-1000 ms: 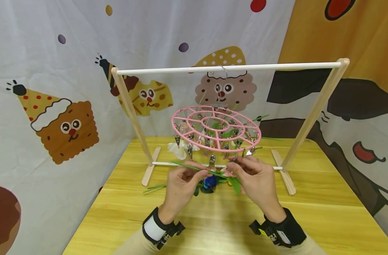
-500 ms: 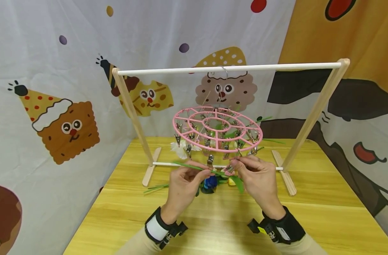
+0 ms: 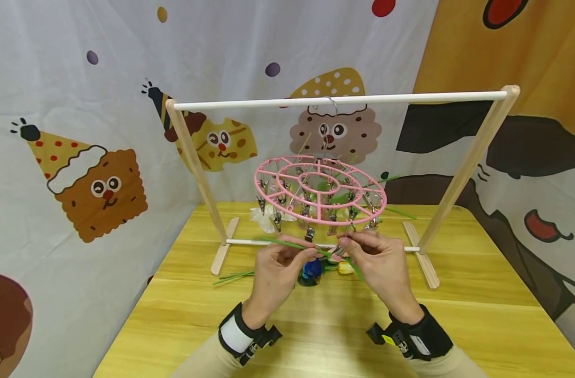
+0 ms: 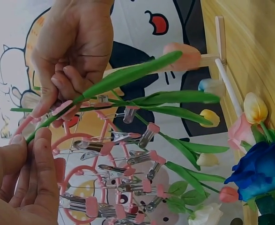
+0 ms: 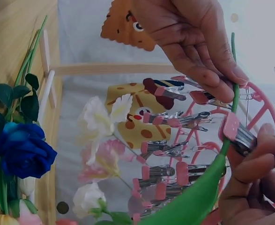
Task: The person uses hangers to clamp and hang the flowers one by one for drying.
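In the head view my left hand (image 3: 279,270) pinches the green stem (image 3: 292,243) of an artificial tulip between thumb and fingers. My right hand (image 3: 383,265) pinches a metal clip with pink tips, hanging from the front of the pink round clip hanger (image 3: 321,220). The right wrist view shows that clip (image 5: 240,136) up close, its pink tip over the stem just beside the long green leaf (image 5: 193,197). A peach tulip bloom (image 4: 182,56) appears past the leaf's end in the left wrist view. Several other flowers, including a white bloom (image 5: 89,200), hang from neighbouring clips.
A wooden stand with a white top rod (image 3: 249,104) carries the hanger. On the table (image 3: 315,336) under it lie a blue rose (image 3: 311,270), a yellow tulip (image 3: 346,268) and loose green stems (image 3: 232,277). A cartoon-printed curtain (image 3: 126,63) hangs behind.
My left hand has shifted slightly right with the stem, nearer my right hand. The hanger has swayed a little, and the yellow tulip on the table shows more than before.
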Tool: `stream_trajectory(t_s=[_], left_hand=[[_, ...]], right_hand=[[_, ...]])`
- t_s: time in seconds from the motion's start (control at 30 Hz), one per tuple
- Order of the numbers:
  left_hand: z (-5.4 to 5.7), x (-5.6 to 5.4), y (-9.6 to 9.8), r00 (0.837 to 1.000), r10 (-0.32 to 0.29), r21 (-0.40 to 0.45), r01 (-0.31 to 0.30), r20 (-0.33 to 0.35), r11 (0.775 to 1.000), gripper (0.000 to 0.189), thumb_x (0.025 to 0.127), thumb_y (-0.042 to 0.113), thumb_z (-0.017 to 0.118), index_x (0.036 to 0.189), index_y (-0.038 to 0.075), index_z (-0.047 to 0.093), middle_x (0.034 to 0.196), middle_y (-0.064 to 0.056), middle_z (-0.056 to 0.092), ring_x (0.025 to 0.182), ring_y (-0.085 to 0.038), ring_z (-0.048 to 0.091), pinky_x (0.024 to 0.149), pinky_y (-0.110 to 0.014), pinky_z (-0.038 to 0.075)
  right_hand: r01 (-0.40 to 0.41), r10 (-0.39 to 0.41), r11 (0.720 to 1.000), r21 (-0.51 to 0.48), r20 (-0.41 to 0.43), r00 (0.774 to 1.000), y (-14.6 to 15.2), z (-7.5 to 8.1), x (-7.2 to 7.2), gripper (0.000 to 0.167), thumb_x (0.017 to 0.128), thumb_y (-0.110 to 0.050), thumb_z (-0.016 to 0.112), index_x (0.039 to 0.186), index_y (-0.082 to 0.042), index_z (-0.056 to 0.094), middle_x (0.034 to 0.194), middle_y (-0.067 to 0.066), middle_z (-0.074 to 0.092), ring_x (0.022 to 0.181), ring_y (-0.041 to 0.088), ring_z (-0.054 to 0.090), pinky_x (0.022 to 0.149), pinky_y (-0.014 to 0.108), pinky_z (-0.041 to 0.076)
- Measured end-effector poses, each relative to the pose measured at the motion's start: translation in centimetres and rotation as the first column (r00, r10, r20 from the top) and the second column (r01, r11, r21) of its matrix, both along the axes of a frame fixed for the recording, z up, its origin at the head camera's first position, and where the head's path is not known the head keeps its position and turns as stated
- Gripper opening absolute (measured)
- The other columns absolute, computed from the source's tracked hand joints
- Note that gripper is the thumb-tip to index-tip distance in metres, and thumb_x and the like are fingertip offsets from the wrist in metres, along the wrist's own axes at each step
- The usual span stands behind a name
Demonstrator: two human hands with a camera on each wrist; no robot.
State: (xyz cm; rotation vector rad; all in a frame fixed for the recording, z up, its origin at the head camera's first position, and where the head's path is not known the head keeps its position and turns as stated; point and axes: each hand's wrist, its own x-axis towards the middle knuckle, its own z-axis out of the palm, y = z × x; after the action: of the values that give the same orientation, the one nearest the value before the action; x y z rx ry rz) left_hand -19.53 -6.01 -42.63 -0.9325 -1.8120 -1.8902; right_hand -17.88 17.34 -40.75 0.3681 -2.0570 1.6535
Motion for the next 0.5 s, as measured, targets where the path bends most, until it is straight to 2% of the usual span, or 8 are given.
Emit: stream_trajectory(t_s=[0.1, 0.23, 0.4, 0.5], left_hand=[[-0.04, -0.05, -0.07, 1.000, -0.005, 0.005, 0.005, 0.009, 1.000, 0.011, 0.108, -0.003, 0.079, 0.119, 0.000, 0.083, 0.109, -0.025, 0.086, 0.098, -0.010, 0.088, 0.085, -0.044, 0.075], [-0.09, -0.07, -0.17, 1.000, -0.017, 0.004, 0.017, 0.021, 1.000, 0.013, 0.108, -0.003, 0.079, 0.121, 0.000, 0.083, 0.109, -0.025, 0.087, 0.099, -0.010, 0.088, 0.086, -0.043, 0.075], [-0.15, 0.14, -0.23, 0.999, -0.014, -0.028, 0.015, 0.048, 1.000, 0.018, 0.108, -0.001, 0.080, 0.126, 0.001, 0.082, 0.110, -0.023, 0.088, 0.099, -0.011, 0.088, 0.084, -0.040, 0.075], [-0.14, 0.37, -0.29, 0.997, -0.005, -0.045, 0.009, 0.077, 0.999, 0.021, 0.108, 0.001, 0.081, 0.129, 0.003, 0.082, 0.112, -0.022, 0.088, 0.100, -0.019, 0.089, 0.083, -0.037, 0.075]], right_hand=[[-0.030, 0.030, 0.999, 0.010, 0.051, 0.998, 0.01, 0.04, 0.15, 0.015, 0.108, -0.006, 0.085, 0.122, -0.003, 0.091, 0.086, 0.000, 0.081, 0.069, 0.012, 0.069, 0.061, 0.023, 0.058], [-0.020, 0.017, 0.999, 0.030, 0.113, 0.993, 0.11, 0.09, 0.29, 0.021, 0.109, -0.015, 0.086, 0.127, -0.005, 0.090, 0.088, -0.003, 0.086, 0.072, 0.013, 0.078, 0.065, 0.025, 0.065], [-0.013, 0.007, 0.999, 0.052, 0.118, 0.993, 0.28, -0.06, 0.27, 0.025, 0.110, -0.017, 0.085, 0.132, -0.005, 0.088, 0.089, 0.004, 0.087, 0.074, 0.012, 0.080, 0.063, 0.026, 0.064], [-0.010, 0.004, 0.998, 0.060, 0.112, 0.994, 0.37, -0.20, 0.26, 0.024, 0.110, -0.015, 0.085, 0.131, -0.005, 0.088, 0.091, 0.010, 0.087, 0.074, 0.012, 0.080, 0.063, 0.028, 0.064]])
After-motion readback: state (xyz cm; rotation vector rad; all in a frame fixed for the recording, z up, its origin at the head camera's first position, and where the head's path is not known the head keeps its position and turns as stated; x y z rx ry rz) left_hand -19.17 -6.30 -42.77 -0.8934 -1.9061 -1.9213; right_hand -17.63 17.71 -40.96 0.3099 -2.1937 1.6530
